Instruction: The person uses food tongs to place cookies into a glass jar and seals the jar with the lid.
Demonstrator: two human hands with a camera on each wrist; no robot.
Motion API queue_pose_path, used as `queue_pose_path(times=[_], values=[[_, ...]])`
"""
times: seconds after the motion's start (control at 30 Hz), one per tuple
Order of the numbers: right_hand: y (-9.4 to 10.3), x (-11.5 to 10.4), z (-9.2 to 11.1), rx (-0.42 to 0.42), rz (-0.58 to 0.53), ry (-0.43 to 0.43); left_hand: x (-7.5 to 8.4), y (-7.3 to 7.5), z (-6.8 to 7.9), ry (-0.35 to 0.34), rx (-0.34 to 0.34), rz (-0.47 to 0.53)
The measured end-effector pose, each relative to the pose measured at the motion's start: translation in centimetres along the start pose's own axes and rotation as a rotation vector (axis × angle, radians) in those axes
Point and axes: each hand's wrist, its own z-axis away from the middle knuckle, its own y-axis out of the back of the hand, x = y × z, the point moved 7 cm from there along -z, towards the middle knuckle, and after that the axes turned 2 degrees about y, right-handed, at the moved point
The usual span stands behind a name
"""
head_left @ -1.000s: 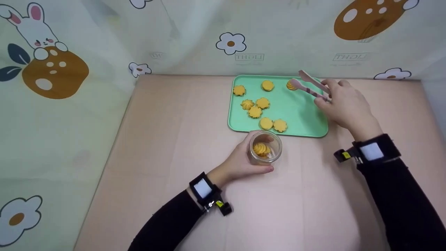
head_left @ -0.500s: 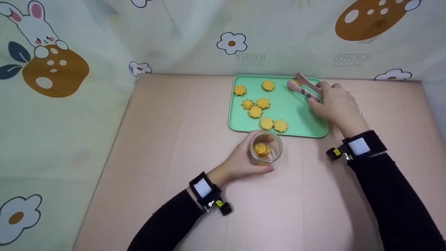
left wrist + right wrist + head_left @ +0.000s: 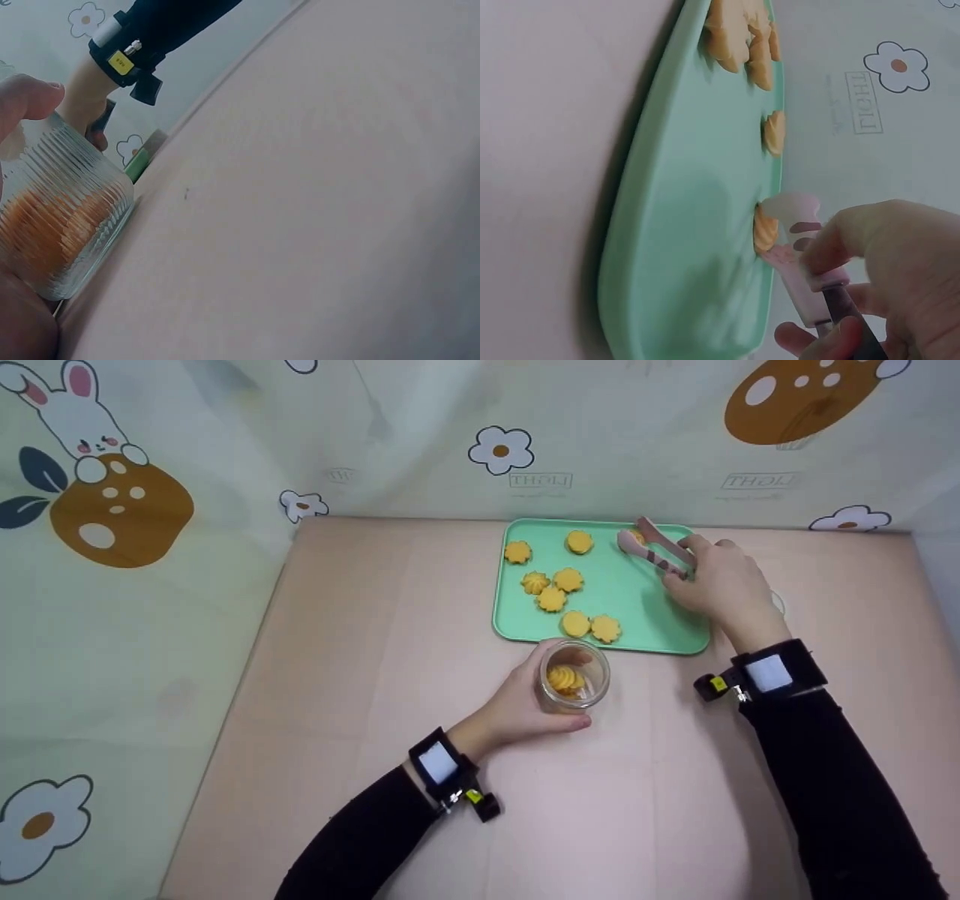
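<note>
My left hand (image 3: 517, 701) grips a ribbed clear glass jar (image 3: 595, 690), its mouth up and several yellow piped cookies (image 3: 564, 678) inside. In the left wrist view the jar (image 3: 90, 195) stands on the table. Over the far right part of a green tray (image 3: 637, 611), my right hand (image 3: 731, 585) holds pink tongs (image 3: 664, 542). Their tips lie on either side of a swirled cookie (image 3: 765, 229) on the tray, as the right wrist view shows. From the head, the tongs hide most of that cookie.
Several more cookies (image 3: 551, 599) lie on the tray's left half, some touching. The jar stands close to the tray's front edge. Behind the tray rises a printed cloth wall (image 3: 405, 450); another stretch of it borders the table (image 3: 360, 660) on the left.
My right hand has shifted left with the tongs, and their tips now come down around the far cookie, closer together. The left hand and jar have stayed in place.
</note>
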Motion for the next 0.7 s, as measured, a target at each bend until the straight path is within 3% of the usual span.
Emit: queue_pose_path(times=[0.43,0.7], values=[[0.4,-0.2,0.3,-0.012,0.0,0.01,0.1,0.1,0.0,-0.003,0.011,0.004],[0.6,-0.2,2.1,-0.091,-0.05,0.042,0.2,0.1,-0.1,0.004,0.012,0.009]])
